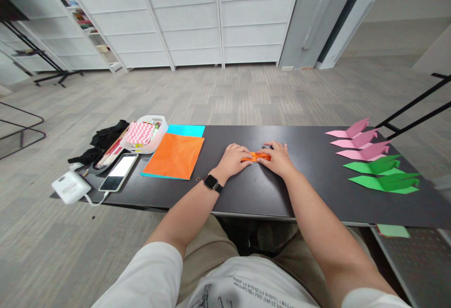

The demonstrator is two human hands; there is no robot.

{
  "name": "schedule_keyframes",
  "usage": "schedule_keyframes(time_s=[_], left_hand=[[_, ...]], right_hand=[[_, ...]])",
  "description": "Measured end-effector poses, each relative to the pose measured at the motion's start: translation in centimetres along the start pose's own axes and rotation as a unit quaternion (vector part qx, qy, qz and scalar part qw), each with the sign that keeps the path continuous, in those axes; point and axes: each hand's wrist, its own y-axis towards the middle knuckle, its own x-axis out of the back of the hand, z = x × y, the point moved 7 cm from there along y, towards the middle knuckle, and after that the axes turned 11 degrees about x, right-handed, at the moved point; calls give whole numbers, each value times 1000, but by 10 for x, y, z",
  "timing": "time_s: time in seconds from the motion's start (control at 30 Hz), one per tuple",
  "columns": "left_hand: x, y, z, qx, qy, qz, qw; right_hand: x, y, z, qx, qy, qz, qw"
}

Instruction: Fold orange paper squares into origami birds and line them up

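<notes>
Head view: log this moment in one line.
left hand: holding folded orange paper | right hand: holding its other end | leftward: flat orange sheet | rightward: pink paper figures, green figures

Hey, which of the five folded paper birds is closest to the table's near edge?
The front green bird, at the near end of the row. The other green bird sits just behind it, and the three pink birds lie farther back.

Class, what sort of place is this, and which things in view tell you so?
Probably an office or activity room: tall white panelled units stand along the far side, the grey floor looks carpeted, and a dark table bears folded paper shapes.
</notes>
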Motion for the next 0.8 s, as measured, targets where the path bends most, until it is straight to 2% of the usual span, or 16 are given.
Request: schedule_keyframes(time_s=[0.2, 0.33, 0.43, 0.8], left_hand=[[-6, 3, 5, 0, 16, 14, 1000], [-7, 2, 8, 2, 11, 16, 1000], [-6, 1, 8, 5, 12, 15, 1000], [4, -1, -10, 17, 50, -4, 999]], right_hand=[[8, 0, -3, 9, 20, 2, 1000], [8, -2, -3, 38, 37, 38, 998], [6, -2, -4, 36, 43, 52, 997], [9, 2, 10, 41, 52, 46, 997]])
